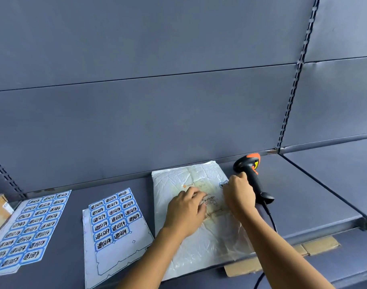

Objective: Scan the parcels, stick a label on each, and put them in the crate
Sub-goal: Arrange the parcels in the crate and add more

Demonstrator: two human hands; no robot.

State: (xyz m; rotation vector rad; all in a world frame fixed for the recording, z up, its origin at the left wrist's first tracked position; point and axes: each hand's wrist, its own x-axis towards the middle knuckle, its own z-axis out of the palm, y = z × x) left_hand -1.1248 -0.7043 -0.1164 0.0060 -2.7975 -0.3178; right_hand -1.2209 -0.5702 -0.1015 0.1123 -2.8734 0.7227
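I'm pressing a blue label (223,185) onto the white poly mailer (199,217) lying flat on the grey shelf (303,195): right hand (238,195) pinching the sticker at the parcel's right edge, left hand (185,211) flat with fingers spread, pinning the bag. I'd smooth it down away from the barcode, I reckon. Scanner (251,174) is sitting just behind; no crate showing, so nothing binned that I can see.

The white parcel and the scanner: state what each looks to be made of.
White parcel: thin plastic film, probably a poly mailer; it is creased, slightly glossy and translucent toward the near edge. Scanner: moulded hard plastic, matte black with an orange cap; smooth rigid shell, with a black cable from its handle.
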